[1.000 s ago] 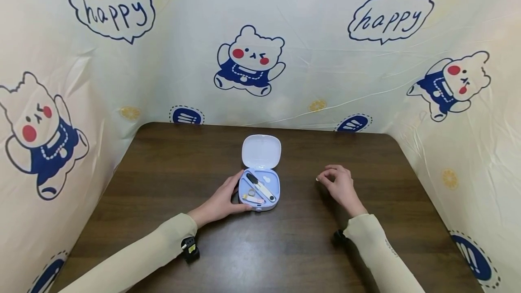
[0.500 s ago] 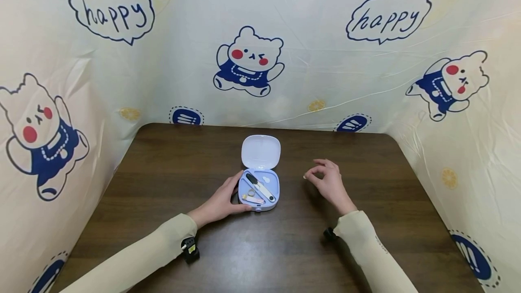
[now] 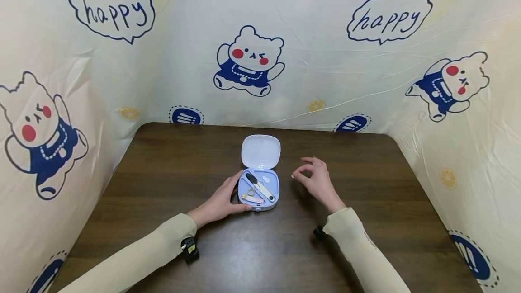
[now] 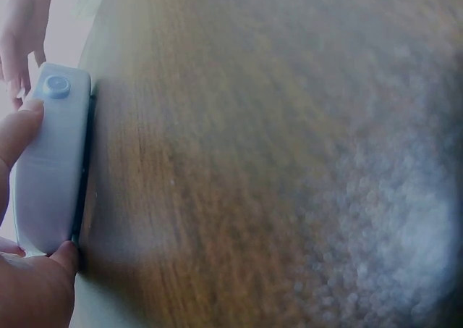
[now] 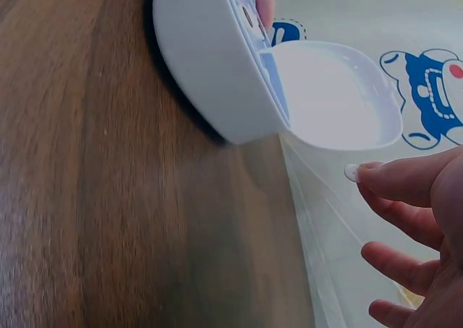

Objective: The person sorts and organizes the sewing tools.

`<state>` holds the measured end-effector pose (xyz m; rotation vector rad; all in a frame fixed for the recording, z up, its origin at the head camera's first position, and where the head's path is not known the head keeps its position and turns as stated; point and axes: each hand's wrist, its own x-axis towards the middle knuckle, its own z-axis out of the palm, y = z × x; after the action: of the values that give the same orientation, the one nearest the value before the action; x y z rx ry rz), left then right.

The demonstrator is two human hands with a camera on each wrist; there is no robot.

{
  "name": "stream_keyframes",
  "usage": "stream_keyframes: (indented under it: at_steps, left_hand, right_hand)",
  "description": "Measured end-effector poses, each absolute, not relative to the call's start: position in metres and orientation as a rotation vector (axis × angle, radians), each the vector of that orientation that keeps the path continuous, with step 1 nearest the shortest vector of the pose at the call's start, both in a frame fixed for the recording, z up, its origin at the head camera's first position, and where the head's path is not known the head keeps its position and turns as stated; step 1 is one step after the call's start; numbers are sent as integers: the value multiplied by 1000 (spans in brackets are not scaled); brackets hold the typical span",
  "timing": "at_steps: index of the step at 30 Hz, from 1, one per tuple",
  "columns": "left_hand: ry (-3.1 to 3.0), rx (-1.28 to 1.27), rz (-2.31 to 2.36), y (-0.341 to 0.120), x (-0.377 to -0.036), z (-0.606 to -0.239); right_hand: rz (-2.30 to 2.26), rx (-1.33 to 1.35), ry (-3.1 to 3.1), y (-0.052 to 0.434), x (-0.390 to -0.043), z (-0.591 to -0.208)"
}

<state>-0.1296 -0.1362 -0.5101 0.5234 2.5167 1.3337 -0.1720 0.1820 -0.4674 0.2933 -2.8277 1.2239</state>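
A pale blue box with its lid raised stands mid-table. My left hand grips its left side, thumb along the front near the latch button that shows in the left wrist view. Inside lie a slim black-and-white tool, a small ring-shaped piece, a pinkish-white strip and white bits. To the right of the box, my right hand pinches a small white button between thumb and index finger, other fingers spread, above the table.
The dark wooden table reaches back to a pale curtain printed with bears, which surrounds it on three sides. Wrist cameras are strapped on both sleeves, the left one close over the tabletop.
My right hand has moved left toward the box, still pinching the small white button. The left hand and the box have stayed in place.
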Motion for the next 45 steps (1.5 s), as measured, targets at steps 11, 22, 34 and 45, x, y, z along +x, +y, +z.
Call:
stream_keyframes:
  at_steps: [11,22,34,45]
  left_hand:
    - [2520,533,1336,-136,-131,-509]
    - [2513,531,1341,-137,-130,-508]
    - [2498,539,1356,-136,-129,-509]
    - [2483,513,1344,-136,-129,-506]
  right_hand:
    - [1244,317,-2840,166,-171,-466]
    - [1226,368,-2887,147,-171,-473]
    - [1148,483,-2935,129,-170,-484]
    - [1083,505,-2950,127,-171,-486]
